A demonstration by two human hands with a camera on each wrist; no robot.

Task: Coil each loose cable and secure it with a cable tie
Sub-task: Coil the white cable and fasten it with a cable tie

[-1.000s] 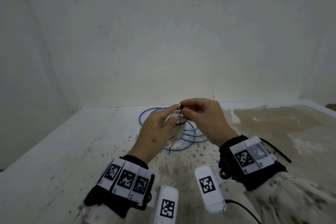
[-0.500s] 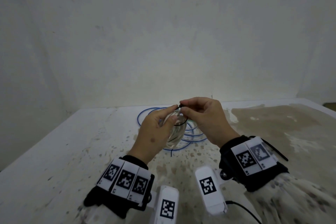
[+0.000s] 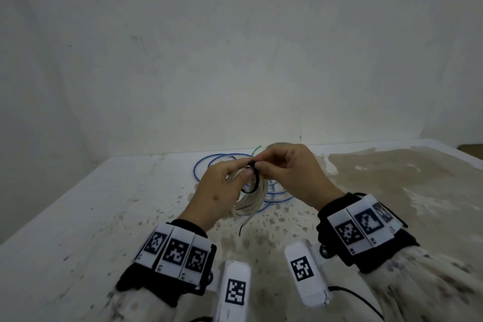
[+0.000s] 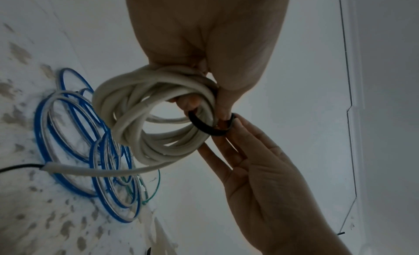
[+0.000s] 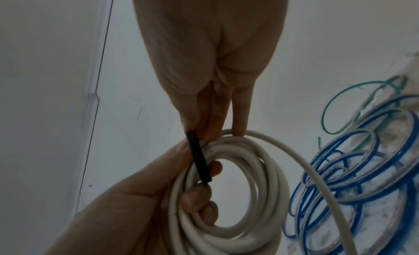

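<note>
Two hands meet above the stained white tabletop [image 3: 78,217] in the head view: the left hand [image 3: 217,196] grips a coiled off-white round cable [image 3: 251,204], while the right hand [image 3: 290,172] pinches a thin black plastic cable tie [image 3: 254,180] looped round it. Loose blue wire loops [image 3: 209,162] lie behind.

Left wrist view: fingers [image 4: 188,101] curl through the coil [image 4: 145,115]; the tie [image 4: 204,126] hangs slack.

Right wrist view: thumb and fingertips [image 5: 192,122] clamp the tie's end [image 5: 199,160]. Securing is under way, I judge; next, pull the tail tight.
</note>
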